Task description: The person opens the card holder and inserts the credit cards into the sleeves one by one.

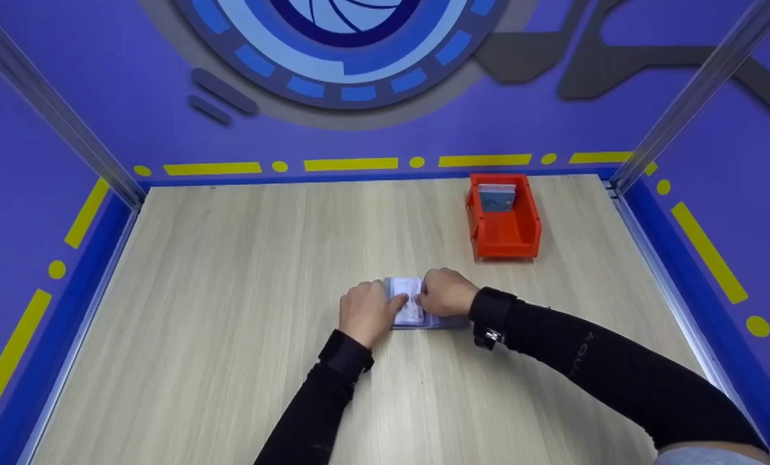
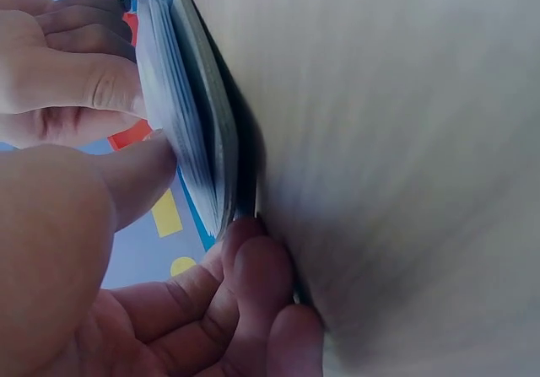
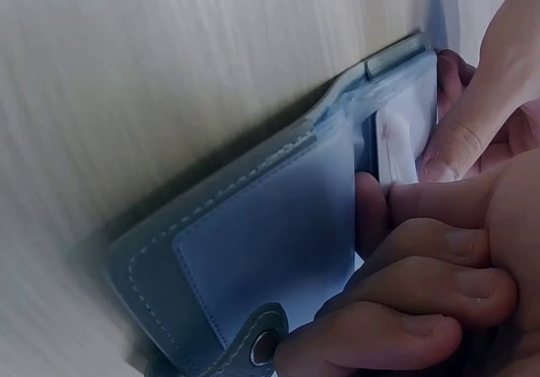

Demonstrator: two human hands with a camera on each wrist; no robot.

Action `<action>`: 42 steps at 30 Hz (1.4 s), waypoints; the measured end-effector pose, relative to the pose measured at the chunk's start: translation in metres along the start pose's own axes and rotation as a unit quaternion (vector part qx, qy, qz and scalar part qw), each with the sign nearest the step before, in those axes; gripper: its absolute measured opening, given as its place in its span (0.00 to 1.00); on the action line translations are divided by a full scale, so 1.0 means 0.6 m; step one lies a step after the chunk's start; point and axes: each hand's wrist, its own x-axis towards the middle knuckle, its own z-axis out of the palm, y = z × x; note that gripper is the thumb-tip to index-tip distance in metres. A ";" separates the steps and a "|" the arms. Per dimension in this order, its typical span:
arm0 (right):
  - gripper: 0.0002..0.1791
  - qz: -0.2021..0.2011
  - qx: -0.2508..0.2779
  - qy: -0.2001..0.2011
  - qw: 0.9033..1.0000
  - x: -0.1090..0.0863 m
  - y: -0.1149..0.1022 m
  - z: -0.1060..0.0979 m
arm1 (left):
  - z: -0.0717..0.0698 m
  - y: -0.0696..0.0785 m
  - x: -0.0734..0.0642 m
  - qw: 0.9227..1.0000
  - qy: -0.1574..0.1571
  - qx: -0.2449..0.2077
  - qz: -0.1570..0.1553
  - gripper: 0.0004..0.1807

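A grey-blue card wallet (image 3: 253,242) lies open on the table, with light stitching and a snap strap (image 3: 263,347) at one end. Its stack of clear card sleeves (image 2: 181,115) is seen edge-on in the left wrist view. My left hand (image 1: 364,310) grips the wallet's left side, thumb over the sleeves and fingers beneath the cover. From the other side, my right hand (image 1: 448,292) pinches the edge of the whitish top sleeve (image 1: 405,285) between thumb and forefinger, its other fingers curled. What the sleeve contains is hard to make out.
Beyond the right hand, an orange-red bin (image 1: 506,248) stands near the back wall, with several flat cards or packets (image 1: 497,199) upright at its rear. Blue panels with yellow marks (image 1: 351,165) enclose the wooden tabletop (image 1: 243,258) at the back and sides.
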 end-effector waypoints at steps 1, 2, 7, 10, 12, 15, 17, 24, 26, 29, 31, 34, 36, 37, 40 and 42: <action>0.15 0.002 0.000 0.000 1.000 0.000 0.000 0.000 | 0.000 0.000 0.000 1.000 -0.003 0.000 -0.001 0.29; 0.15 0.004 0.000 -0.001 1.000 0.000 0.000 0.001 | 0.001 -0.001 0.001 1.000 -0.006 0.000 -0.004 0.29; 0.17 0.009 -0.010 -0.003 1.000 -0.002 -0.002 0.000 | 0.000 -0.001 0.004 1.000 -0.022 -0.002 -0.016 0.29; 0.18 0.003 -0.021 0.000 1.000 -0.005 -0.006 -0.002 | -0.001 0.000 0.004 1.000 -0.019 -0.001 -0.016 0.27; 0.17 0.001 -0.025 0.001 1.000 -0.006 -0.008 -0.004 | -0.001 0.001 0.004 1.000 -0.015 -0.003 -0.015 0.27; 0.16 0.002 -0.026 0.005 1.000 -0.008 -0.008 -0.008 | -0.001 0.002 0.004 1.000 -0.017 -0.008 -0.018 0.26; 0.16 0.007 -0.023 0.004 1.000 -0.009 -0.006 -0.011 | -0.002 0.003 0.004 0.999 -0.023 -0.010 -0.021 0.25; 0.18 0.035 0.000 0.009 0.999 -0.016 0.010 -0.038 | -0.005 0.006 0.006 0.999 -0.025 -0.009 -0.024 0.25; 0.17 0.039 0.000 0.017 0.999 -0.019 0.018 -0.050 | -0.007 0.006 0.006 0.999 -0.027 -0.010 -0.027 0.25; 0.16 0.049 0.000 0.019 0.999 -0.022 0.034 -0.066 | -0.008 0.006 0.007 0.999 -0.030 -0.015 -0.031 0.25; 0.16 0.059 0.006 0.014 0.998 -0.025 0.044 -0.075 | -0.008 0.005 0.008 0.999 -0.031 -0.016 -0.033 0.24; 0.16 0.077 0.012 0.003 0.997 -0.030 0.059 -0.081 | -0.006 0.004 0.008 0.999 -0.032 -0.019 -0.034 0.24; 0.17 0.086 0.012 -0.002 0.996 -0.033 0.069 -0.081 | -0.005 0.003 0.008 0.999 -0.032 -0.021 -0.034 0.24; 0.18 0.090 0.011 -0.003 0.996 -0.034 0.073 -0.080 | -0.005 0.002 0.008 0.999 -0.033 -0.021 -0.035 0.24; 0.20 0.098 0.005 -0.007 0.995 -0.037 0.085 -0.073 | -0.004 0.001 0.007 0.998 -0.034 -0.023 -0.037 0.24; 0.22 0.100 0.001 -0.009 0.995 -0.038 0.090 -0.068 | -0.004 0.001 0.007 0.998 -0.034 -0.024 -0.039 0.24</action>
